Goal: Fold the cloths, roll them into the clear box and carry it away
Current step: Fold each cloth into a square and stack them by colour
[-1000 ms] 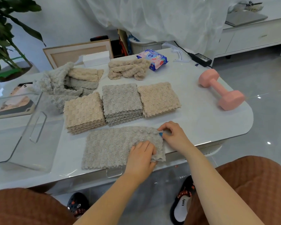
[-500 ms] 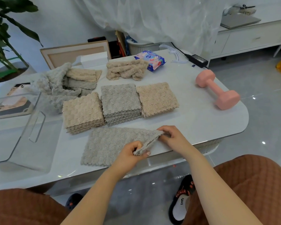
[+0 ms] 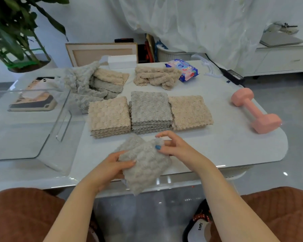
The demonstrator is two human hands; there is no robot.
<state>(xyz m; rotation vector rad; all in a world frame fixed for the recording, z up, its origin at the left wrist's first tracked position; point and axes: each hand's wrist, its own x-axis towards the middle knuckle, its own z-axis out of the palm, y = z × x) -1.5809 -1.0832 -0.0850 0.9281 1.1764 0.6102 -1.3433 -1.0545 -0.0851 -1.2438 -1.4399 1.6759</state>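
Observation:
A grey fluffy cloth [image 3: 143, 165] lies doubled over at the table's front edge, partly lifted. My left hand [image 3: 112, 167] grips its left side with the thumb on top. My right hand [image 3: 173, 147] pinches its upper right corner. Behind it stand three folded stacks: beige [image 3: 109, 116], grey [image 3: 150, 110] and beige [image 3: 190, 111]. Unfolded cloths lie in a heap [image 3: 91, 84] at the back left and a beige pile [image 3: 156, 76] at the back. The clear box [image 3: 63, 126] sits on the left of the table, with nothing in it.
A pink dumbbell [image 3: 255, 110] lies at the right of the white table [image 3: 226, 147]. A wipes packet [image 3: 184, 69] and a power adapter [image 3: 233, 77] are at the back. A phone [image 3: 35, 100] shows through the box. A plant stands far left.
The grey cloth lay spread flat; both hands lifted its right edge and folded it over to the left, so it is now half as wide and raised off the table.

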